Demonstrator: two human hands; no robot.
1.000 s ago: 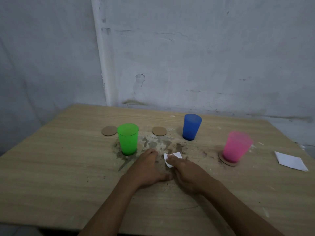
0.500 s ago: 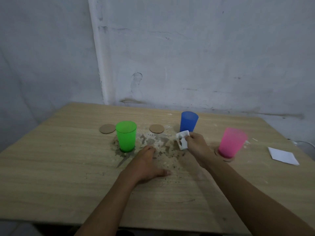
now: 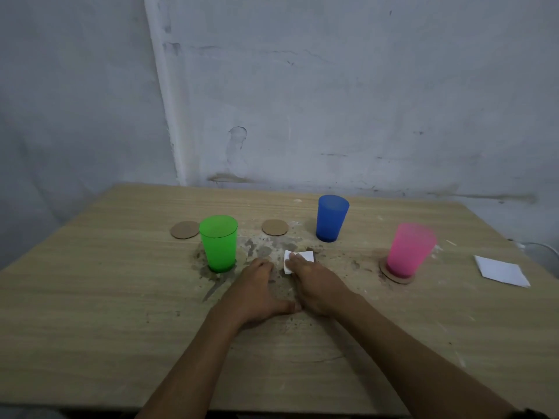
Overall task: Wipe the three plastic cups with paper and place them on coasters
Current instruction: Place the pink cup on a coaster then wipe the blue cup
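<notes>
Our right hand [image 3: 314, 285] presses a paper square [image 3: 298, 259] flat with straight fingers mid-worktop [image 3: 90, 313]; left hand [image 3: 257, 291] rests spread, bracing. Pink cup [image 3: 410, 254] sits on its coaster [image 3: 396, 275]; green cup [image 3: 219, 243] and blue cup [image 3: 331, 217] wait beside two bare coasters [image 3: 185, 230] toward the far edge.

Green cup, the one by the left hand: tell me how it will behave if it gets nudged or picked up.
The green cup looks like thin translucent plastic and shows no contents, so it is probably light. It stands tall on its narrower base, so a nudge near the rim may tip it. On its side it would likely roll in a curve. The gritty table under it may resist sliding.
</notes>
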